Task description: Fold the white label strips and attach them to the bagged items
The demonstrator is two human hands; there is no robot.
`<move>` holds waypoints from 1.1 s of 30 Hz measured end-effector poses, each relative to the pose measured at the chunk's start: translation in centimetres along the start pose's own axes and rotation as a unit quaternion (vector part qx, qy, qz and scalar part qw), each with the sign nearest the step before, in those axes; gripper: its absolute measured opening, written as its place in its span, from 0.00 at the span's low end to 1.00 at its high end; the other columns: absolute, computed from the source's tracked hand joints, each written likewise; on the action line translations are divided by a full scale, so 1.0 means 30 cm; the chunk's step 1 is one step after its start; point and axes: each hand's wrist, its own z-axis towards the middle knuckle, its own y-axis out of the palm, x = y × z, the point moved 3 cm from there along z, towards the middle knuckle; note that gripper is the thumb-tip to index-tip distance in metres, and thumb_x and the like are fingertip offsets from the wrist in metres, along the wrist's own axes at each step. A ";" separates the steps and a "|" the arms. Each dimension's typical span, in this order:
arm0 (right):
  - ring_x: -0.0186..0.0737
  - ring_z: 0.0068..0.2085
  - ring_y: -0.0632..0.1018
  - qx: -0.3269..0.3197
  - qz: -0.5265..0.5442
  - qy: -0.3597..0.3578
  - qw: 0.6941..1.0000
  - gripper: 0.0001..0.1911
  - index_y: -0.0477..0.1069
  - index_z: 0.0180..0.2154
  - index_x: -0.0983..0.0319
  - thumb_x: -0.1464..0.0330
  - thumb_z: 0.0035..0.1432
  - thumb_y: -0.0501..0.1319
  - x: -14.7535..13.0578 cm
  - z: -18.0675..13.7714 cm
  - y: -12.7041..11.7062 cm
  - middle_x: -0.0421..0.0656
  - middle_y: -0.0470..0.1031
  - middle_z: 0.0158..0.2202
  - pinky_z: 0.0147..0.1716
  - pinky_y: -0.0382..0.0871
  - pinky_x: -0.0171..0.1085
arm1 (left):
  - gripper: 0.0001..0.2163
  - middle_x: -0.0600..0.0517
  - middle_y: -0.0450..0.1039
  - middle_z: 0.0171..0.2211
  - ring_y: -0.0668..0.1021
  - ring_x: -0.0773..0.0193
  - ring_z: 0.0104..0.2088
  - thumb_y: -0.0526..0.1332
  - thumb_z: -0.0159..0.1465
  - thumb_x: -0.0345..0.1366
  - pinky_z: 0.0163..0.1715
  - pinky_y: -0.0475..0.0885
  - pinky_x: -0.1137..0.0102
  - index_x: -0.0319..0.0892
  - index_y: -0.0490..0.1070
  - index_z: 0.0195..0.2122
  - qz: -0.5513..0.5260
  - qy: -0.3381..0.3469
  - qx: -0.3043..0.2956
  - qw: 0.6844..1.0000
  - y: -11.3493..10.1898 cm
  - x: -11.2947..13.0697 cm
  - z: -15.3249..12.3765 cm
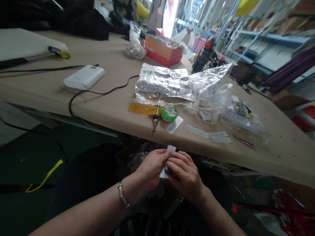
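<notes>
Between both hands, in front of the table edge, is a small pale strip (164, 171) that looks like a label or plastic sleeve. My left hand (150, 167) pinches it with thumb and fingers. From the other side my right hand (185, 173) closes its fingers over it, hiding the strip's middle. Below the hands, a box or bag with many pale scraps (137, 160) is partly visible. On the table just beyond lie a pen-like tool with a metal tip (155, 124), a green round tin (169, 113) and a pale label sheet (174, 125).
Silver foil packaging (162, 83) and a clear plastic bag (211, 101) lie mid-table. A white power bank (84, 77) sits left, with a black cable. Pink-handled tweezers or scissors (244, 141) lie right. An orange box (163, 50) stands behind.
</notes>
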 end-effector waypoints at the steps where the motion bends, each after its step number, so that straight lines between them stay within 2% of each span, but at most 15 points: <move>1: 0.47 0.51 0.72 0.020 0.034 0.033 0.999 0.13 0.69 0.44 0.60 0.65 0.56 0.61 0.010 -0.001 -0.011 0.47 0.75 0.42 0.53 0.63 0.49 | 0.03 0.49 0.73 0.23 0.74 0.70 0.20 0.63 0.55 0.29 0.20 0.68 0.77 0.33 0.72 0.29 0.008 -0.006 -0.009 1.000 0.002 0.004 -0.005; 3: 0.47 0.49 0.72 0.072 0.118 0.140 0.980 0.12 0.69 0.41 0.60 0.63 0.56 0.59 0.051 -0.006 -0.033 0.48 0.73 0.42 0.50 0.66 0.48 | 0.06 0.48 0.73 0.25 0.74 0.69 0.20 0.62 0.57 0.32 0.20 0.70 0.75 0.34 0.72 0.33 0.037 -0.032 -0.021 0.999 0.009 0.011 -0.021; 5: 0.43 0.44 0.74 0.082 0.240 0.254 0.934 0.11 0.68 0.42 0.59 0.64 0.56 0.59 0.102 -0.010 -0.038 0.46 0.73 0.40 0.45 0.69 0.43 | 0.07 0.46 0.74 0.27 0.74 0.69 0.19 0.61 0.58 0.34 0.20 0.70 0.73 0.34 0.72 0.34 0.075 -0.065 -0.025 0.995 0.017 0.015 -0.039; 7: 0.39 0.39 0.76 0.006 0.392 0.315 0.864 0.18 0.66 0.46 0.59 0.63 0.53 0.62 0.137 -0.007 -0.015 0.43 0.73 0.39 0.40 0.71 0.38 | 0.08 0.46 0.75 0.28 0.75 0.69 0.19 0.60 0.59 0.35 0.19 0.70 0.75 0.34 0.71 0.34 0.101 -0.082 -0.034 0.991 0.026 0.016 -0.056; 9: 0.35 0.35 0.75 -0.093 0.518 0.327 0.785 0.25 0.65 0.49 0.58 0.62 0.49 0.65 0.147 -0.002 0.015 0.42 0.74 0.39 0.35 0.71 0.34 | 0.08 0.48 0.74 0.25 0.74 0.70 0.18 0.60 0.59 0.35 0.18 0.69 0.76 0.35 0.71 0.34 0.112 -0.096 -0.049 0.988 0.036 0.012 -0.069; 11: 0.31 0.30 0.74 -0.138 0.582 0.326 0.732 0.27 0.67 0.49 0.59 0.61 0.46 0.67 0.149 0.001 0.039 0.43 0.74 0.41 0.29 0.70 0.31 | 0.08 0.51 0.72 0.22 0.73 0.71 0.17 0.59 0.60 0.35 0.17 0.67 0.78 0.36 0.70 0.38 0.117 -0.106 -0.060 0.986 0.042 0.007 -0.078; 13: 0.29 0.26 0.72 -0.136 0.607 0.320 0.714 0.26 0.69 0.45 0.62 0.58 0.45 0.67 0.152 0.002 0.057 0.47 0.73 0.45 0.24 0.67 0.29 | 0.09 0.52 0.71 0.21 0.72 0.71 0.15 0.59 0.59 0.34 0.16 0.66 0.78 0.37 0.70 0.41 0.117 -0.109 -0.064 0.985 0.043 0.003 -0.081; 15: 0.32 0.27 0.74 -0.128 0.616 0.313 0.712 0.26 0.70 0.40 0.64 0.53 0.44 0.66 0.153 0.003 0.072 0.51 0.71 0.48 0.24 0.68 0.31 | 0.10 0.52 0.72 0.22 0.72 0.72 0.15 0.60 0.59 0.35 0.16 0.66 0.78 0.37 0.70 0.40 0.117 -0.106 -0.067 0.985 0.041 0.000 -0.081; 18: 0.43 0.38 0.77 -0.117 0.629 0.313 0.702 0.27 0.69 0.36 0.64 0.51 0.41 0.67 0.151 0.009 0.083 0.54 0.70 0.50 0.33 0.72 0.39 | 0.09 0.49 0.73 0.24 0.72 0.72 0.16 0.62 0.58 0.36 0.16 0.66 0.78 0.36 0.71 0.35 0.122 -0.108 -0.073 0.984 0.034 -0.006 -0.079; 21: 0.48 0.44 0.76 -0.121 0.648 0.315 0.682 0.25 0.68 0.33 0.63 0.52 0.40 0.68 0.144 0.020 0.083 0.55 0.69 0.51 0.39 0.72 0.43 | 0.08 0.49 0.73 0.24 0.72 0.72 0.16 0.62 0.57 0.37 0.17 0.65 0.77 0.35 0.72 0.32 0.129 -0.108 -0.074 0.983 0.028 -0.012 -0.076; 24: 0.48 0.46 0.76 -0.138 0.649 0.307 0.683 0.22 0.67 0.31 0.63 0.53 0.42 0.68 0.137 0.030 0.081 0.53 0.69 0.51 0.41 0.71 0.44 | 0.08 0.49 0.73 0.25 0.72 0.72 0.17 0.62 0.57 0.36 0.18 0.65 0.77 0.35 0.72 0.32 0.142 -0.105 -0.075 0.981 0.023 -0.016 -0.074; 27: 0.47 0.47 0.75 -0.148 0.624 0.294 0.708 0.22 0.68 0.35 0.62 0.53 0.45 0.66 0.135 0.033 0.075 0.52 0.70 0.50 0.43 0.70 0.46 | 0.07 0.50 0.72 0.23 0.71 0.72 0.17 0.61 0.57 0.35 0.18 0.65 0.77 0.35 0.72 0.30 0.149 -0.106 -0.075 0.980 0.018 -0.016 -0.075; 29: 0.45 0.47 0.75 -0.131 0.572 0.298 0.753 0.23 0.68 0.42 0.62 0.54 0.48 0.65 0.135 0.032 0.062 0.49 0.72 0.48 0.45 0.70 0.45 | 0.07 0.51 0.72 0.23 0.71 0.72 0.17 0.61 0.57 0.35 0.19 0.65 0.76 0.35 0.71 0.29 0.146 -0.106 -0.074 0.981 0.014 -0.011 -0.076; 31: 0.42 0.46 0.75 -0.090 0.478 0.301 0.820 0.23 0.66 0.49 0.60 0.57 0.53 0.62 0.133 0.031 0.036 0.47 0.72 0.47 0.46 0.69 0.43 | 0.08 0.51 0.72 0.23 0.71 0.73 0.18 0.62 0.57 0.36 0.20 0.66 0.76 0.36 0.71 0.29 0.139 -0.096 -0.074 0.983 0.012 -0.002 -0.078; 33: 0.41 0.48 0.74 -0.048 0.353 0.283 0.890 0.21 0.65 0.51 0.59 0.61 0.56 0.60 0.120 0.033 0.003 0.46 0.71 0.48 0.49 0.68 0.42 | 0.08 0.51 0.72 0.24 0.71 0.73 0.18 0.61 0.58 0.37 0.21 0.66 0.76 0.36 0.70 0.29 0.130 -0.079 -0.078 0.985 0.011 0.009 -0.078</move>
